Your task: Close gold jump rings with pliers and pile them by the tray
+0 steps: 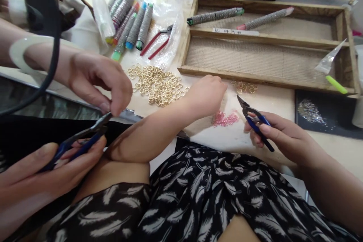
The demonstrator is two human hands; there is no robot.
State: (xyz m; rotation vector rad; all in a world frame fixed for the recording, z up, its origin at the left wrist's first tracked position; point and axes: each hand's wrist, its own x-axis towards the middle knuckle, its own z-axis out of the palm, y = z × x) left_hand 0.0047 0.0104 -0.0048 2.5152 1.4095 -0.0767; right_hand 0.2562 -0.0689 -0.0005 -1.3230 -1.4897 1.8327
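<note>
My right hand (279,132) holds small blue-handled pliers (259,123), their pointed jaws aimed up and left, slightly apart. My left hand (207,92) is curled over the table in front of the wooden tray; its fingertips are turned away, so whatever they pinch is hidden. Just below it lies a small heap of pink beads (225,118). To its left spreads a large pile of gold rings (160,85). A few more gold rings (244,87) lie between my two hands, against the tray's front edge.
At left, a co-worker's hand (99,79) meets the tip of pliers (82,140) held in their other hand. Behind are bead-wrapped rods (132,19), red-handled pliers (157,41) and a wooden tray (266,77). A black mat (340,121) with clear beads lies right.
</note>
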